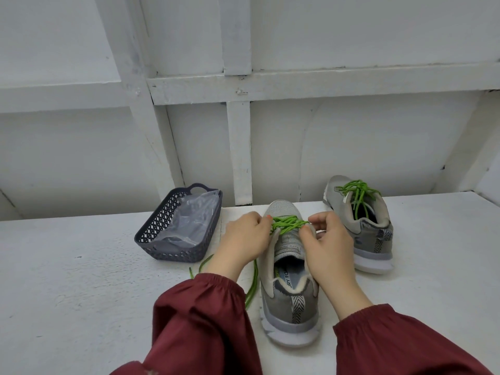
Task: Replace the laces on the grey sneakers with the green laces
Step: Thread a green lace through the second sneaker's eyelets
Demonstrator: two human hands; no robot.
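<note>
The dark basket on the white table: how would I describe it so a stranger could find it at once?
Start at the white painted table against the white panelled wall. Left of the near grey sneaker sits a dark blue-grey plastic lattice basket. Alone among its neighbours it is an open container, lined with clear plastic film.

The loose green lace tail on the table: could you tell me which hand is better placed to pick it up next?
Probably the left hand: the tail lies beside its wrist, while the right hand is across the sneaker.
</note>
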